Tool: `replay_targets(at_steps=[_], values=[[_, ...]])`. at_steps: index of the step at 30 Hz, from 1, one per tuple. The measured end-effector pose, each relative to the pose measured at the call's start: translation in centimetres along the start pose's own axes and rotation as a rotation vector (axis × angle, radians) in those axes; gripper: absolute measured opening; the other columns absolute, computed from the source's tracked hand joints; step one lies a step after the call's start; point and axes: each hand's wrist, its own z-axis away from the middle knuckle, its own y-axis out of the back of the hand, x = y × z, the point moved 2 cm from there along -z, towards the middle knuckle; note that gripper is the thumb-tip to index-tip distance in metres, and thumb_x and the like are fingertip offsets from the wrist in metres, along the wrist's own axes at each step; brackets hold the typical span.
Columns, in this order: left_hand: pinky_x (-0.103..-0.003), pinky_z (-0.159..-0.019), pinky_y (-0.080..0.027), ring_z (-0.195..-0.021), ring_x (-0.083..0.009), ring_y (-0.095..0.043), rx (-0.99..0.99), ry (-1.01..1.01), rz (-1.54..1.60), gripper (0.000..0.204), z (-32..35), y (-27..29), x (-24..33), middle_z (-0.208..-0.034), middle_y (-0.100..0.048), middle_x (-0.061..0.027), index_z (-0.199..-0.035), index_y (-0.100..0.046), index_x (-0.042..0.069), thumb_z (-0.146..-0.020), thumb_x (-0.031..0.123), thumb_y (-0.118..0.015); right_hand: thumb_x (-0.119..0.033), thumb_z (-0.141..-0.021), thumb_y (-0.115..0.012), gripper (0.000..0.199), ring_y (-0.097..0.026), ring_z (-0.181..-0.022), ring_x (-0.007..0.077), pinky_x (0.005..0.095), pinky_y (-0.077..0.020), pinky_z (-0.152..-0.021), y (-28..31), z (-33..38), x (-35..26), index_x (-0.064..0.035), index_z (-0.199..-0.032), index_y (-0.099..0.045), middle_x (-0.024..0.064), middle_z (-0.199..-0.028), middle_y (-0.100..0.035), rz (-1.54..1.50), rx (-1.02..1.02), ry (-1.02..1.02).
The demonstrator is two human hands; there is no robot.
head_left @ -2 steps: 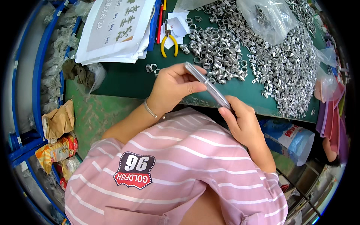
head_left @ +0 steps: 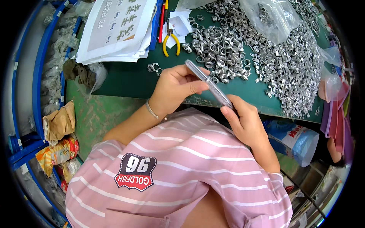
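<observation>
Between my hands, just over the table's near edge, a long slim silver-grey object (head_left: 218, 92) slants down to the right. It shows edge-on, with a small step or joint near its middle; I cannot make out its kind. My left hand (head_left: 178, 81) pinches its upper half, thumb on the near side and fingers partly hidden behind. Around its lower end, my right hand (head_left: 245, 117) is closed, the thumb lying along the near side. Beyond the hands lies a heap of shiny metal ring clamps (head_left: 220, 51). A few loose clamps (head_left: 154, 68) rest left of my left hand.
On the green table (head_left: 125, 81) are yellow-handled pliers (head_left: 171, 41), a red pen (head_left: 162, 22) and stacked papers (head_left: 114, 34). Small metal tabs (head_left: 292, 72) form a large pile at right, under a clear plastic bag (head_left: 272, 19). Blue shelving (head_left: 36, 76) stands left.
</observation>
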Motion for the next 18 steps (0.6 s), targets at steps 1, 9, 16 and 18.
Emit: replay_targets(at_steps=[1, 9, 16, 18], values=[[-0.024, -0.071, -0.049, -0.079, -0.0117, -0.058, -0.001, 0.049, 0.012, 0.032, 0.2, 0.4, 0.1, -0.095, -0.061, -0.0082, -0.101, -0.059, -0.002, -0.07, -0.006, -0.067, -0.022, -0.087, -0.057, 0.027, -0.059, -0.067, 0.0315, 0.0359, -0.0454, -0.061, 0.0, 0.0, -0.2, 0.0004, -0.101, -0.056, 0.0176, -0.076, -0.059, -0.058, -0.051, -0.016], [-0.02, -0.061, -0.047, -0.067, -0.0098, -0.056, -0.108, 0.024, -0.095, 0.017, 1.7, -0.8, 0.9, -0.082, -0.059, -0.0051, -0.094, -0.061, -0.003, -0.078, 0.001, -0.063, -0.022, -0.088, -0.055, 0.027, -0.056, -0.062, 0.0218, 0.0321, -0.0442, -0.058, -0.2, 2.1, 0.0, 0.0015, -0.101, -0.056, 0.0116, -0.07, -0.058, -0.222, -0.141, -0.053], [-0.019, -0.059, -0.044, -0.067, -0.0088, -0.053, 0.185, -0.016, 0.271, 0.014, -0.9, 1.8, 1.7, -0.08, -0.057, -0.0024, -0.093, -0.057, 0.0, -0.083, 0.01, -0.056, -0.027, -0.09, -0.054, 0.027, -0.046, -0.051, 0.0048, 0.0193, -0.0369, -0.044, 1.2, 5.9, 5.0, -0.0016, -0.099, -0.059, 0.0, -0.064, -0.052, -0.517, 0.044, -0.449], [-0.021, -0.059, -0.043, -0.067, -0.0087, -0.054, 0.121, -0.127, -0.246, 0.011, -1.9, 1.5, 0.1, -0.075, -0.056, -0.0004, -0.087, -0.059, 0.002, -0.077, 0.006, -0.062, -0.028, -0.09, -0.053, 0.027, -0.042, -0.047, 0.0031, 0.0176, -0.032, -0.04, 1.7, 5.9, 5.5, -0.0021, -0.096, -0.059, -0.0015, -0.062, -0.049, -0.514, 0.141, -0.425]])
